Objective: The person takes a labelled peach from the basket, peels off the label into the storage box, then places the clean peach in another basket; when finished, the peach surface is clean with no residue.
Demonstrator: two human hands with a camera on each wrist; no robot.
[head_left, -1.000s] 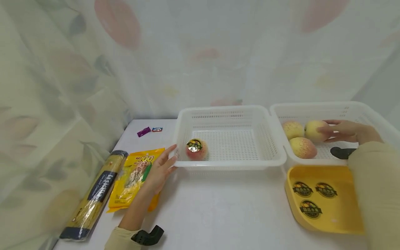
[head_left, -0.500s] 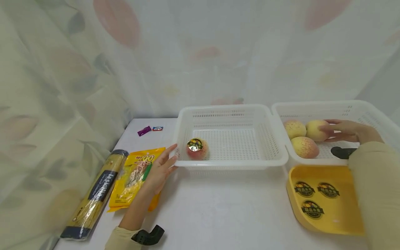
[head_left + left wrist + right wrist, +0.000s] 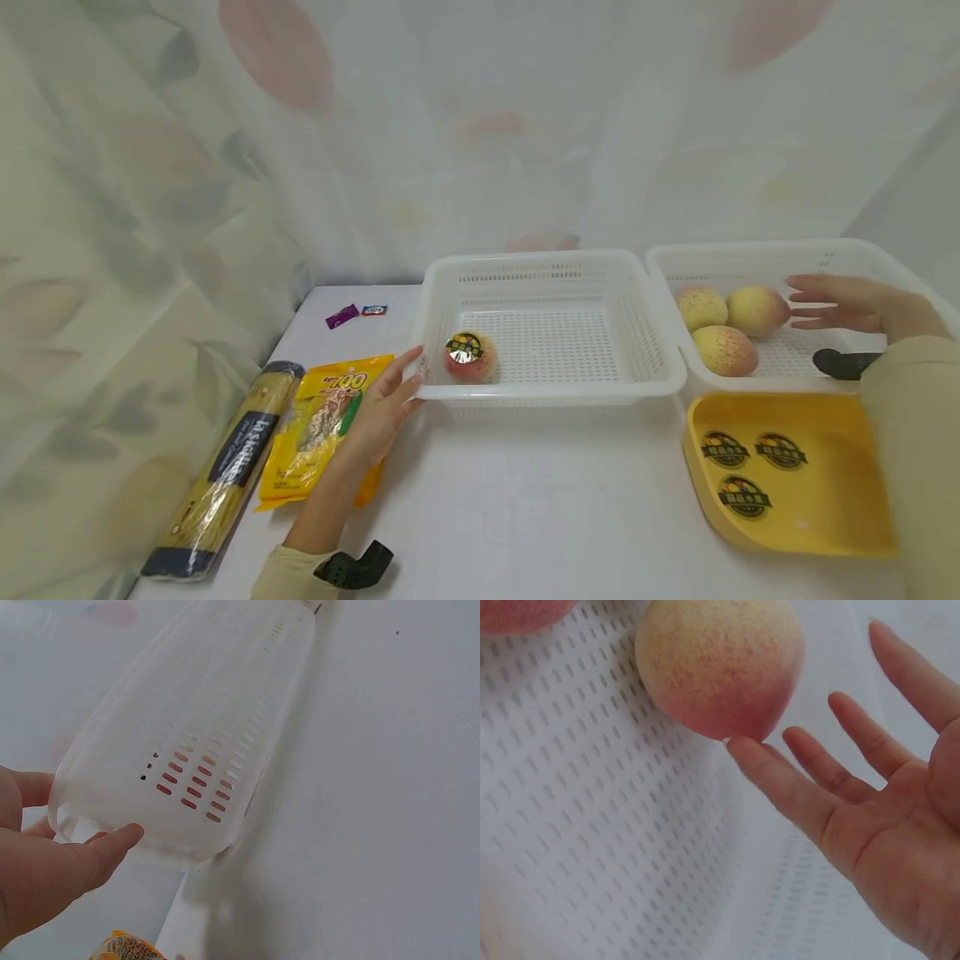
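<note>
My left hand [image 3: 390, 392] rests with straight fingers against the front-left corner of a white slotted basket [image 3: 551, 392]. The left wrist view shows that hand [image 3: 75, 855] with its thumb against the basket's [image 3: 202, 735] rounded corner. Inside lies one peach [image 3: 470, 357] with a dark round sticker on it. My right hand [image 3: 832, 304] hovers open, fingers spread, in a second white basket [image 3: 750, 248], just right of a peach [image 3: 756, 310]. In the right wrist view the hand's [image 3: 855, 772] index fingertip is at that peach [image 3: 720, 664]. Two more peaches [image 3: 701, 307] [image 3: 724, 351] lie beside it.
A yellow tray [image 3: 825, 517] with three round stickers [image 3: 723, 448] sits at the front right. A pasta pack [image 3: 225, 471] and a yellow snack bag [image 3: 322, 425] lie left of my left hand. Two small wrappers [image 3: 343, 316] lie near the curtain. The table [image 3: 540, 500] is white.
My right hand has let go of the peach it held, opened its fingers and drawn back a little to the right. The left hand has stayed at the basket corner.
</note>
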